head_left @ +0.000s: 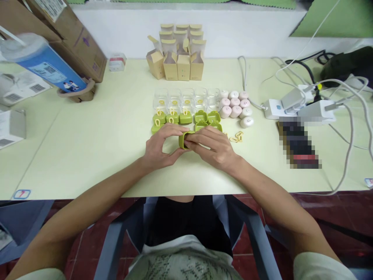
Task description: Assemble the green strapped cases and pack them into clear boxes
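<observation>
My left hand [157,149] grips a small hollow green case [181,140] between thumb and fingers, just above the table. From the other side, my right hand [217,151] is closed on it, with fingertips reaching into its opening. Whether those fingers also hold something small inside is hidden. Right behind my hands stand several open green cases [201,116]. Farther left are green cases with pale yellow loops on them [172,118]. Loose yellow loops [239,137] lie beside my right hand.
Behind the green cases are clear plastic cups [175,102] and pink and white rounded pieces [234,111]. Open cardboard boxes [183,67] stand by the wall. A power strip [274,109] with cables and a blurred dark object [298,144] lie right; a blue cylinder [55,66] leans left.
</observation>
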The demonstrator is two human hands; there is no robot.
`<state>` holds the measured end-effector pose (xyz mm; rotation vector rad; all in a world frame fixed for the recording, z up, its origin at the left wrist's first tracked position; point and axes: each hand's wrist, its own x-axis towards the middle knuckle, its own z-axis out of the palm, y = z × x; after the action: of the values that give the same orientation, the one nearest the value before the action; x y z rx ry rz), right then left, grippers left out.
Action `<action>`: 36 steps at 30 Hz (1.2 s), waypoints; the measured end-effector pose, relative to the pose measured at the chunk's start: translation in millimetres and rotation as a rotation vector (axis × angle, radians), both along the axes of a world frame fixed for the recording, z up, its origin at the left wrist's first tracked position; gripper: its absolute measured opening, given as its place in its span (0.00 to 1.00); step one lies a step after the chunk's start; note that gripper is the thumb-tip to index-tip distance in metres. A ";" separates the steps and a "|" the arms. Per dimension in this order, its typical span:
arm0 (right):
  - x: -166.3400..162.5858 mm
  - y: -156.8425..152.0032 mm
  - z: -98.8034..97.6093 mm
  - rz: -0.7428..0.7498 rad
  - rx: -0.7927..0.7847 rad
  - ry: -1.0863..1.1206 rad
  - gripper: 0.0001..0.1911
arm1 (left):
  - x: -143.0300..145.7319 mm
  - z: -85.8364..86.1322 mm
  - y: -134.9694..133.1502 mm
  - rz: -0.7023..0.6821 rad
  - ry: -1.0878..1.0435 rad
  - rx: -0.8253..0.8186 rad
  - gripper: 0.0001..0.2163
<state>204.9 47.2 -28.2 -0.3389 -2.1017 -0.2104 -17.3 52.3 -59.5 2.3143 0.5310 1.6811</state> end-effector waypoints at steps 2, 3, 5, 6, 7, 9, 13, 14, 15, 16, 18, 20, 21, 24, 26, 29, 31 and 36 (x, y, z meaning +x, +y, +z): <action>0.7 1.5 -2.0 -0.009 0.005 0.016 0.05 | 0.6 0.2 0.5 -0.004 -0.013 -0.005 0.29; 1.3 2.3 -2.7 -0.009 -0.001 0.021 0.06 | 0.9 0.2 0.8 0.001 -0.011 -0.014 0.30; 2.9 3.3 -2.9 -0.009 -0.036 0.032 0.08 | 1.4 0.2 1.6 0.024 0.000 -0.025 0.29; 3.8 3.3 -2.3 -0.011 -0.062 0.047 0.10 | 1.5 0.3 2.2 0.041 0.005 -0.022 0.29; 4.6 3.0 -1.3 -0.016 -0.092 0.073 0.10 | 1.5 0.6 2.8 0.062 0.008 -0.013 0.28; 5.5 1.7 1.1 -0.048 -0.192 0.166 0.09 | 1.2 1.3 4.0 0.100 0.013 0.005 0.27; 1.6 -1.0 2.2 -0.020 -0.733 0.431 0.16 | 0.2 2.9 5.4 0.104 0.005 -0.007 0.24; -0.4 -1.2 1.5 0.045 -0.907 0.467 0.20 | 0.0 3.4 5.4 0.090 0.003 -0.008 0.24; -2.6 -1.2 0.7 0.127 -1.064 0.478 0.23 | -0.3 3.9 5.3 0.074 0.006 -0.003 0.25; -4.6 -1.1 0.2 0.212 -1.193 0.474 0.25 | -0.5 4.5 5.2 0.059 0.015 0.005 0.27; -7.7 -1.0 0.0 0.356 -1.357 0.455 0.25 | -1.1 5.7 4.9 0.044 0.043 0.021 0.28; -9.1 -1.4 1.4 0.430 -1.422 0.467 0.23 | -1.8 6.8 4.6 0.048 0.065 0.029 0.30; -9.4 -1.8 2.4 0.441 -1.431 0.483 0.23 | -2.1 7.0 4.5 0.056 0.073 0.033 0.31; -9.4 -3.3 5.3 0.408 -1.431 0.520 0.22 | -3.3 6.2 4.4 0.067 0.095 0.050 0.32; -9.4 -4.1 6.2 0.386 -1.423 0.532 0.22 | -3.9 4.6 4.6 0.067 0.103 0.051 0.32; -9.8 -4.4 6.3 0.370 -1.402 0.548 0.22 | -4.0 2.3 5.0 0.077 0.108 0.065 0.32; -10.3 -4.4 6.0 0.354 -1.393 0.552 0.22 | -3.4 1.8 5.1 0.081 0.120 0.093 0.33; -11.1 -4.2 5.3 0.335 -1.390 0.588 0.20 | -2.7 4.6 5.1 0.080 0.135 0.074 0.32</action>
<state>193.9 43.0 -22.9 -0.7107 -1.3657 1.4245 -20.0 57.4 -54.9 2.5044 0.6050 1.6124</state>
